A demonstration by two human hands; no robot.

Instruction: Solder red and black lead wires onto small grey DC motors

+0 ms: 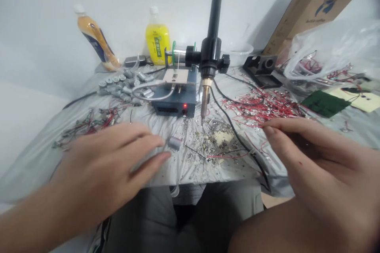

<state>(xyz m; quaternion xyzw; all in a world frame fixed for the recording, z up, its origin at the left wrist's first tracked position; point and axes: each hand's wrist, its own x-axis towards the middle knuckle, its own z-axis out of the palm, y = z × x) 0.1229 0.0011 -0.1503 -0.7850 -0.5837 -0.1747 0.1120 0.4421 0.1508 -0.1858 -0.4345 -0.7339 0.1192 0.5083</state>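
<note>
A small silver cylinder (pixel 175 143), looking like a little motor, lies on the covered table below the soldering iron (pixel 210 43). A black wire (pixel 196 152) and a red wire (pixel 228 155) lie to its right. My left hand (pixel 118 158) is just left of the cylinder, thumb and fingers apart, with nothing seen between them. My right hand (pixel 308 158) is at the near edge of a pile of red wires (pixel 264 104). Its thumb and forefinger are pinched together at the end of a red wire. The iron hangs tip down in its stand.
Behind the cylinder stands a blue soldering unit (pixel 175 99) with a solder spool (pixel 181 52). Silver cylinders (pixel 121 83) are heaped left, near tangled wires (pixel 89 124). Two bottles, a yellow one (pixel 158 39) and an orange one (pixel 96 39), stand behind. A black cable (pixel 234 130) crosses the table.
</note>
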